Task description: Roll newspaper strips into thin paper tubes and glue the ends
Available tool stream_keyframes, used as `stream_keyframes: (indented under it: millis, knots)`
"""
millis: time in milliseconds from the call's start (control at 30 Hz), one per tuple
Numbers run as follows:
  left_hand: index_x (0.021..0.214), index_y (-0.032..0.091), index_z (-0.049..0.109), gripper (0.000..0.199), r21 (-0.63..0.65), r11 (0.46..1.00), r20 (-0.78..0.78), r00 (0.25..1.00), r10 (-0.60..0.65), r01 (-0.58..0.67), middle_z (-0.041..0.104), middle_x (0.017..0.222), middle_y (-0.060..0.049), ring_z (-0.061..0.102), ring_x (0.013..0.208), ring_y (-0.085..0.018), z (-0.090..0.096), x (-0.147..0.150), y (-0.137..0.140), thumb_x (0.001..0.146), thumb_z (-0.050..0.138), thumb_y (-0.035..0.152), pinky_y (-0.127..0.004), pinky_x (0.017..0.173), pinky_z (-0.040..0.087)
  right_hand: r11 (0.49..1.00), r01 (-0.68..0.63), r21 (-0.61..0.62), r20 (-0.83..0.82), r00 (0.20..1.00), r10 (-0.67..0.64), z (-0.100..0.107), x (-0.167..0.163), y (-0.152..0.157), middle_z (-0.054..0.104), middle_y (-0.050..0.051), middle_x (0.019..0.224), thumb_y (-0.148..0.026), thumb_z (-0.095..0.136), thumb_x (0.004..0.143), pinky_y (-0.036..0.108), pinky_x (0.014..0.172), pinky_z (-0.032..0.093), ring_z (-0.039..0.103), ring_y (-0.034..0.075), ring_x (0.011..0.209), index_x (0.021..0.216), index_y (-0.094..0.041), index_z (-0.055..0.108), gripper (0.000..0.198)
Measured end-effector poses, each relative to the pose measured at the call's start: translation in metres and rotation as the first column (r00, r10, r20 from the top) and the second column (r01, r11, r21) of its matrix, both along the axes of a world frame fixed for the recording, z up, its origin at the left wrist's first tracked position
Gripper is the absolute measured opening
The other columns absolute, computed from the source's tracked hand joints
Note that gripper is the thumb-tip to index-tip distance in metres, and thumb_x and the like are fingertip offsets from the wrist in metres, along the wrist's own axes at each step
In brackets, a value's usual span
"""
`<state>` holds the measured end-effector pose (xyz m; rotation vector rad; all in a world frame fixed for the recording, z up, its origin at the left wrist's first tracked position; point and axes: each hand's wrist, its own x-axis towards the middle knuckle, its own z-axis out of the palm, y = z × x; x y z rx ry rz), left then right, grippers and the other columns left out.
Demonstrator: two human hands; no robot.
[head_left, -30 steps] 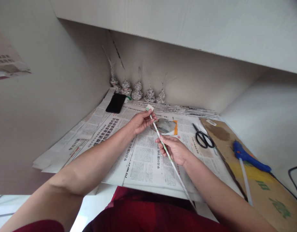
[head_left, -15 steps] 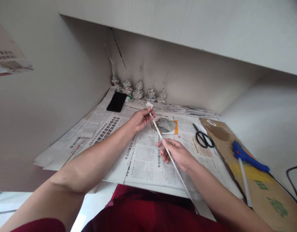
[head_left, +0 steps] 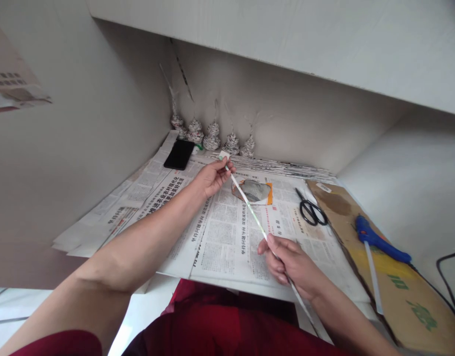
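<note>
A long thin rolled paper tube (head_left: pixel 252 210) slants across the newspaper, from upper middle down to the lower right. My left hand (head_left: pixel 215 177) pinches its far end, where a flat pale flap of paper (head_left: pixel 224 155) sticks out past the fingertips. Lower down, my right hand (head_left: pixel 290 262) is closed round the same tube, thumb on top. The tube's near end runs past that hand toward my lap. Below it lies a small patch with an orange edge (head_left: pixel 269 194) and a grey, worn-looking middle.
Newspaper sheets (head_left: pixel 223 252) cover the table. Black scissors (head_left: pixel 312 212) lie at right, beside cardboard (head_left: pixel 408 296) bearing a blue glue gun (head_left: pixel 383 242). A black phone (head_left: pixel 179 154) rests at back left. Several coiled-paper gourd shapes (head_left: pixel 212 137) and paper rods (head_left: pixel 286 167) line the back.
My right hand has slid down the tube, toward me and to the right. The left hand, still pinching the far end, has shifted slightly left and away.
</note>
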<state>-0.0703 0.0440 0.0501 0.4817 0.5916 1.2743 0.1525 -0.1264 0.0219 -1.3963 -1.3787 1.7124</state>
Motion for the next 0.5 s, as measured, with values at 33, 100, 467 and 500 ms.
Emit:
stream_keyframes:
  millis: [33,100,467,500]
  knots:
    - [0.074,0.01,0.061,0.019,0.006,1.0,0.013,1.0,-0.003,0.003,0.061,0.062,-0.003,0.064,0.058,-0.009,0.001,0.0,0.0,0.09,0.051,0.014,-0.011,0.046,0.05,0.995,-0.02,-0.094,-0.127,0.992,0.008,0.0,0.0,0.0,0.022,-0.009,0.046,-0.054,0.037,0.091,0.022,0.038,0.02,0.02,0.008,0.036,0.083,-0.022,0.054,0.037]
    - [0.074,0.01,0.061,0.02,0.014,1.0,0.028,1.0,-0.013,0.013,0.061,0.062,-0.003,0.063,0.058,-0.009,0.002,-0.001,-0.001,0.09,0.05,0.014,-0.01,0.046,0.05,0.979,-0.068,-0.191,-0.256,0.966,0.018,0.0,0.0,0.0,0.016,-0.01,0.044,-0.055,0.037,0.091,0.022,0.035,0.018,0.016,0.008,0.035,0.079,-0.022,0.051,0.038]
    - [0.075,0.01,0.06,0.014,0.009,0.999,-0.061,0.998,0.036,-0.035,0.063,0.064,-0.003,0.066,0.06,-0.011,-0.001,-0.002,0.001,0.087,0.054,0.012,-0.014,0.049,0.053,0.791,-0.266,0.551,0.704,0.657,-0.269,0.013,-0.001,0.01,0.049,-0.001,0.058,-0.044,0.041,0.092,0.029,0.058,0.033,0.047,0.014,0.055,0.078,-0.02,0.056,0.032]
    - [0.075,0.009,0.06,0.014,0.006,1.0,-0.055,0.998,0.027,-0.027,0.063,0.063,-0.003,0.066,0.059,-0.011,-0.001,-0.001,0.001,0.088,0.054,0.012,-0.013,0.049,0.053,0.836,-0.228,0.499,0.665,0.719,-0.2,0.012,-0.001,0.01,0.049,-0.002,0.057,-0.045,0.038,0.093,0.028,0.057,0.034,0.047,0.014,0.053,0.079,-0.02,0.056,0.034]
